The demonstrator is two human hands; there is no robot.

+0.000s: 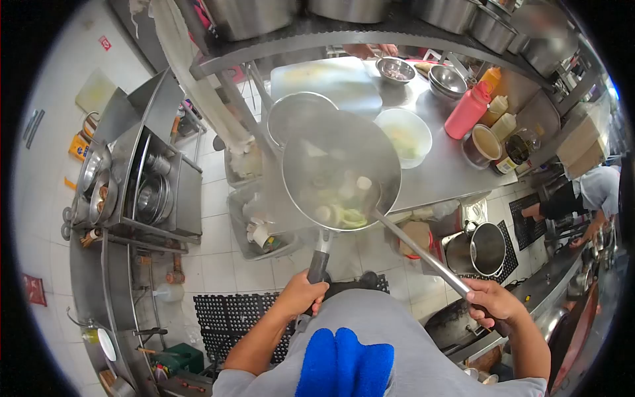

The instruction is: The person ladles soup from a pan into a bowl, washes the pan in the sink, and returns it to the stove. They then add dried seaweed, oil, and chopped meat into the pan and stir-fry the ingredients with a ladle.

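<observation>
My left hand (303,292) is closed around the dark handle of a steaming wok (340,149), which is held up in front of me near the steel counter. Pale pieces and green vegetables (340,215) lie low in the wok, blurred by steam. In my right hand (495,303) is the long metal handle of a ladle (423,250). Its head reaches into the wok beside the food, partly hidden by steam. Just beyond the wok, a white bowl (405,135) with pale green contents stands on the counter.
A round strainer (297,109) and a white cutting board (331,83) lie behind the wok. Sauce bottles (468,111) stand at the counter's right. A large pot (488,249) is at floor level on the right. Another person (595,192) works at far right; another's hands show at the back.
</observation>
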